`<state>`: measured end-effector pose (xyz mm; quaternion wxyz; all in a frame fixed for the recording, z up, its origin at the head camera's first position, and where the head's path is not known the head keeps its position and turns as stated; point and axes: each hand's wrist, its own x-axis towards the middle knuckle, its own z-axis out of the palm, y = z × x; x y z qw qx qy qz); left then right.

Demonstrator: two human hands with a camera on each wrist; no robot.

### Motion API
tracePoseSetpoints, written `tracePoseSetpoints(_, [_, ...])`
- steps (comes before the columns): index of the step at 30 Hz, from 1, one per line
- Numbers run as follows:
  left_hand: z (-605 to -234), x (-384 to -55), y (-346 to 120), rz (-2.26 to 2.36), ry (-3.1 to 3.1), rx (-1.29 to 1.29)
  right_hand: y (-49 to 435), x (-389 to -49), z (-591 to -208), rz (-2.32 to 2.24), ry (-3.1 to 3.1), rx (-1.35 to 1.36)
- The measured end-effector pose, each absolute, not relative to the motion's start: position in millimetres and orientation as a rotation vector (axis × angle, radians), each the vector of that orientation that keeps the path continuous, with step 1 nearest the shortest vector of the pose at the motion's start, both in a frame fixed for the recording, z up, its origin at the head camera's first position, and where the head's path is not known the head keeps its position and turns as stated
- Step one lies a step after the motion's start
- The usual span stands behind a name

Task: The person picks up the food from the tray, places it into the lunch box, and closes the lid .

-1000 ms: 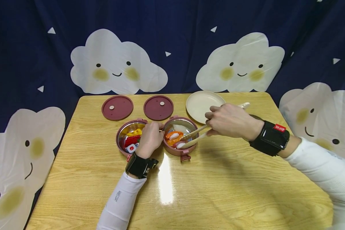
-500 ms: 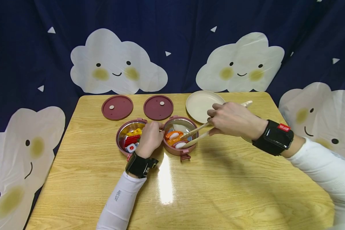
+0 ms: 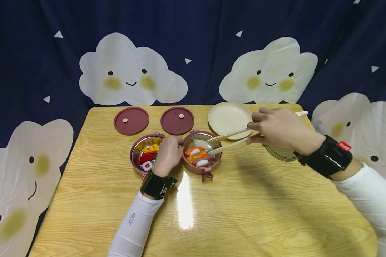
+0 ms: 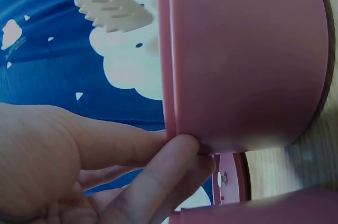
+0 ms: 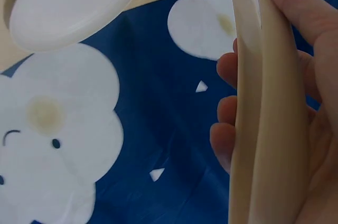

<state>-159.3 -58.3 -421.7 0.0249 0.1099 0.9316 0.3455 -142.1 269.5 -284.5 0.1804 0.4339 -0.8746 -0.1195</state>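
Note:
My left hand (image 3: 168,154) pinches the rim of the right pink bowl (image 3: 193,168) between thumb and fingers; the bowl's outer wall (image 4: 248,65) fills much of the left wrist view. Inside this steel-lined bowl lie orange-topped toy sushi (image 3: 197,155) and a red-and-white sushi piece (image 3: 202,163). My right hand (image 3: 278,127) grips cream tongs (image 3: 233,144), their handles (image 5: 280,108) lying along my palm. The tongs' tips are spread over the bowl's right side, with nothing visible between them. Left of it stands a second pink bowl (image 3: 134,167), partly covered by my left hand.
Yellow and red toy foods and a white roll (image 3: 146,165) lie in the left bowl. Two maroon lids (image 3: 136,125) and a cream plate (image 3: 228,116) line the table's back. A round clear-looking dish (image 3: 281,154) is partly hidden under my right wrist.
My right hand has moved right with the tongs. Their tips have risen off the red-and-white sushi, which stays in the bowl. The left hand has kept its place.

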Motion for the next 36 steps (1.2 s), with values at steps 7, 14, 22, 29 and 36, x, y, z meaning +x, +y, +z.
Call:
tracePoseSetpoints(7, [-422, -159, -58, 1.069, 2.884, 0.337, 300, -143, -295, -0.149, -2.442, 1.094])
tracePoseSetpoints(14, [-421, -158, -59, 1.07, 2.883, 0.335, 318, -138, -323, 0.031, -2.515, 0.789])
tracePoseSetpoints(22, [-421, -158, -58, 1.072, 2.879, 0.33, 322, -130, -380, 0.198, -2.531, 0.512])
tracePoseSetpoints(29, [-422, -159, -58, 1.072, 2.886, 0.335, 325, -128, -419, 0.298, -2.603, 0.339])
tracePoseSetpoints(36, [-421, -158, -58, 1.081, 2.872, 0.335, 326, -123, -446, 0.374, -2.645, 0.254])
